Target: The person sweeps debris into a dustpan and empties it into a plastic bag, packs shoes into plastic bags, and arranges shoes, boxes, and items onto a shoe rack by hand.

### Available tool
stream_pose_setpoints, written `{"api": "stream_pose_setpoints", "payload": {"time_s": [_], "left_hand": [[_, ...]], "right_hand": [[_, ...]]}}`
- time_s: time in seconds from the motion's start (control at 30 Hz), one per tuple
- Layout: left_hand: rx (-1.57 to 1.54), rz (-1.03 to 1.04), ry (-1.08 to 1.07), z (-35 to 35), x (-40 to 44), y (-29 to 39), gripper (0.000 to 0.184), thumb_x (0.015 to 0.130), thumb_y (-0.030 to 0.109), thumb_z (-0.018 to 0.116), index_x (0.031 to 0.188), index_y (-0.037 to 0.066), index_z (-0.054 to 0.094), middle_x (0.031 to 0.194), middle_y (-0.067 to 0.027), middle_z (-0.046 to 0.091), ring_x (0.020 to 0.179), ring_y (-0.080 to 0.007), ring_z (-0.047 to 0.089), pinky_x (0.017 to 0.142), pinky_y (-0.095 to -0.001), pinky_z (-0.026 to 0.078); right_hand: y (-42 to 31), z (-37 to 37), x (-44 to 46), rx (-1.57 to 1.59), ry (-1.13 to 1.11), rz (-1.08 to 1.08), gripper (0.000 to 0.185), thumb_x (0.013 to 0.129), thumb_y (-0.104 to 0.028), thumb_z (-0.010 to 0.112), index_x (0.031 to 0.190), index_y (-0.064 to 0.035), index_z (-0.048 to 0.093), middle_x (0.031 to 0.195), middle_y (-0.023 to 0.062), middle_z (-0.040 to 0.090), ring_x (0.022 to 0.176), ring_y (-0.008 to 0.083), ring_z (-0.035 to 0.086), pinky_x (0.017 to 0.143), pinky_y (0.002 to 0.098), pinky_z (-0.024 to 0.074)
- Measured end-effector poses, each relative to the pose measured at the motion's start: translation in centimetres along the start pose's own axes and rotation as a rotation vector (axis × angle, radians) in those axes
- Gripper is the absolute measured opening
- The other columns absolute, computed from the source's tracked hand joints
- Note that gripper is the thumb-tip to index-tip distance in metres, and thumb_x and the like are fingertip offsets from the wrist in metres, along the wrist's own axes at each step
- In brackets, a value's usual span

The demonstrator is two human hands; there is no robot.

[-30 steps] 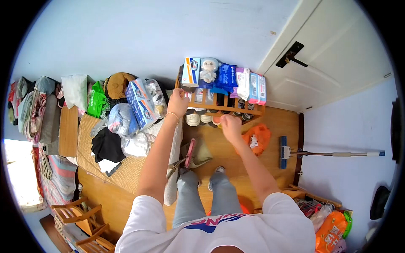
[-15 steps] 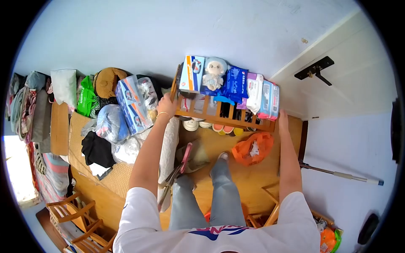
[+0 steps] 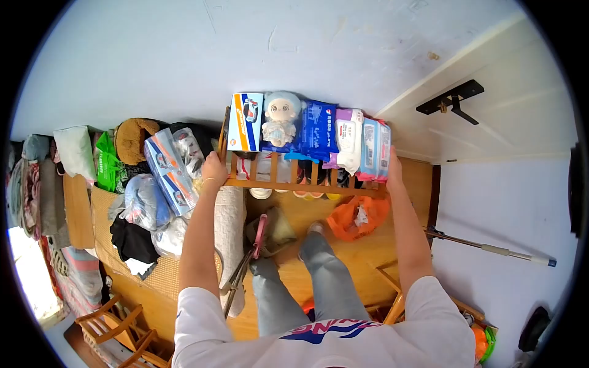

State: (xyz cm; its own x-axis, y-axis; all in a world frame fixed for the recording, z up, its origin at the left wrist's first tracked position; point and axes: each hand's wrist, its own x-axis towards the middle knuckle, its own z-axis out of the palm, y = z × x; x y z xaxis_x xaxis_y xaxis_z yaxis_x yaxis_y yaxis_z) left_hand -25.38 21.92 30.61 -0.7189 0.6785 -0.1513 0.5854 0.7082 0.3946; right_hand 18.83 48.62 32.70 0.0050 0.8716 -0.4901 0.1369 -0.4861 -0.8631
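Note:
A slatted wooden rack (image 3: 288,185) stands against the wall in front of me. My left hand (image 3: 213,170) is closed around its left end. At the opposite end, my right hand (image 3: 394,173) holds the rack's side, with its fingers partly hidden beside the wipes. On the top tier, from left to right, are a toy car box (image 3: 245,122), a plush doll (image 3: 281,116), a blue packet (image 3: 319,130), a white and purple wipes pack (image 3: 348,141) and a blue and pink wipes pack (image 3: 375,147). Shoes (image 3: 261,193) show partly below the rack.
An orange plastic bag (image 3: 358,216) lies on the floor near my feet. Left is a bed (image 3: 196,260) piled with bags, clothes and another toy box (image 3: 170,172). A pink-handled item (image 3: 261,236) leans by my leg. Right are a door handle (image 3: 451,101) and a pole (image 3: 491,248).
The rack looks larger and sits further left and lower in view, with both hands still on it. It covers more of the shoes beneath. My view has also shifted.

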Motion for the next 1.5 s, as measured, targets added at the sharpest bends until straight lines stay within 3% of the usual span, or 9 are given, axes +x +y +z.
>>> {"api": "stream_pose_setpoints", "payload": {"time_s": [0.37, 0.67, 0.77, 0.83, 0.97, 1.17, 1.3, 1.33, 1.5], "left_hand": [[0.164, 0.036, 0.038, 0.2, -0.4, 0.6, 0.015, 0.079, 0.007, 0.054, 0.093, 0.002, 0.053, 0.094, -0.0211, 0.063, 0.089, -0.0385, 0.061, 0.082, -0.0471, 0.045], [-0.018, 0.079, -0.014, -1.7, -0.7, -0.6, 0.036, 0.086, 0.025, 0.058, 0.116, 0.006, 0.050, 0.104, -0.0198, 0.064, 0.099, -0.0394, 0.059, 0.086, -0.0471, 0.046], [0.055, 0.126, 0.112, -3.3, -1.6, -2.5, 0.041, 0.080, 0.025, 0.065, 0.116, 0.009, 0.052, 0.114, -0.0131, 0.059, 0.110, -0.0319, 0.053, 0.092, -0.0435, 0.041], [0.160, 0.057, 0.191, -4.6, -2.6, -4.6, 0.045, 0.077, 0.021, 0.068, 0.116, 0.008, 0.052, 0.123, -0.0128, 0.053, 0.116, -0.0317, 0.048, 0.094, -0.0442, 0.038], [0.236, -0.217, 0.306, -3.6, -3.7, -11.3, 0.055, 0.075, 0.020, 0.070, 0.124, 0.007, 0.048, 0.138, -0.0193, 0.040, 0.127, -0.0368, 0.038, 0.101, -0.0460, 0.033], [0.491, -0.330, 0.113, -4.5, -3.5, -11.3, 0.069, 0.080, 0.041, 0.067, 0.130, 0.000, 0.043, 0.149, -0.0203, 0.025, 0.135, -0.0405, 0.027, 0.105, -0.0540, 0.028], [0.662, -0.258, 0.307, 0.5, -2.4, -15.5, 0.056, 0.079, 0.035, 0.065, 0.120, 0.000, 0.051, 0.150, -0.0197, 0.026, 0.133, -0.0421, 0.031, 0.104, -0.0553, 0.030], [0.682, -0.319, 0.169, -0.2, -2.4, -15.3, 0.085, 0.069, 0.045, 0.076, 0.133, 0.000, 0.043, 0.153, -0.0191, 0.019, 0.136, -0.0377, 0.028, 0.106, -0.0512, 0.030], [0.673, -0.330, 0.054, -4.4, -1.4, -13.1, 0.089, 0.069, 0.063, 0.069, 0.127, -0.002, 0.051, 0.148, -0.0221, 0.029, 0.130, -0.0347, 0.038, 0.102, -0.0519, 0.033]], "right_hand": [[0.4, -0.7, 1.2, 0.147, -0.194, 0.144, 0.050, 0.094, -0.041, 0.051, 0.126, -0.0019, 0.052, 0.115, 0.0097, 0.061, 0.100, 0.0208, 0.060, 0.086, 0.0360, 0.0484], [-1.5, 0.0, 0.6, -0.186, -0.046, 0.037, 0.049, 0.089, -0.036, 0.056, 0.121, 0.0020, 0.055, 0.108, 0.0104, 0.062, 0.096, 0.0202, 0.060, 0.082, 0.0347, 0.0482], [-0.3, -0.9, 3.1, -0.383, -0.033, -0.052, 0.047, 0.089, -0.032, 0.056, 0.120, 0.0032, 0.056, 0.110, 0.0133, 0.062, 0.099, 0.0226, 0.060, 0.085, 0.0352, 0.0469], [0.9, -0.7, 3.4, -0.556, 0.262, -0.477, 0.041, 0.088, -0.026, 0.058, 0.117, 0.0040, 0.056, 0.112, 0.0172, 0.061, 0.100, 0.0272, 0.059, 0.085, 0.0373, 0.0484], [-0.1, 2.9, -2.0, -0.482, 0.270, -0.560, 0.036, 0.088, -0.021, 0.056, 0.112, 0.0054, 0.057, 0.117, 0.0171, 0.061, 0.105, 0.0263, 0.059, 0.091, 0.0351, 0.0435], [0.9, 9.6, -11.0, -0.386, 0.204, -0.605, 0.024, 0.089, -0.011, 0.052, 0.109, 0.0013, 0.058, 0.128, 0.0150, 0.054, 0.110, 0.0239, 0.055, 0.093, 0.0322, 0.0448], [2.8, 12.7, -13.3, -0.213, 0.122, -0.590, 0.017, 0.088, -0.002, 0.051, 0.102, -0.0025, 0.060, 0.131, 0.0133, 0.053, 0.112, 0.0218, 0.054, 0.092, 0.0290, 0.0446], [3.1, 13.1, -13.6, -0.285, 0.136, -0.605, 0.015, 0.088, -0.002, 0.052, 0.099, -0.0023, 0.061, 0.128, 0.0133, 0.055, 0.111, 0.0225, 0.055, 0.092, 0.0300, 0.0446], [5.6, 14.1, -16.4, -0.350, 0.073, -0.605, 0.010, 0.087, -0.003, 0.055, 0.093, -0.0008, 0.063, 0.120, 0.0142, 0.060, 0.111, 0.0258, 0.056, 0.094, 0.0340, 0.0426]]}}
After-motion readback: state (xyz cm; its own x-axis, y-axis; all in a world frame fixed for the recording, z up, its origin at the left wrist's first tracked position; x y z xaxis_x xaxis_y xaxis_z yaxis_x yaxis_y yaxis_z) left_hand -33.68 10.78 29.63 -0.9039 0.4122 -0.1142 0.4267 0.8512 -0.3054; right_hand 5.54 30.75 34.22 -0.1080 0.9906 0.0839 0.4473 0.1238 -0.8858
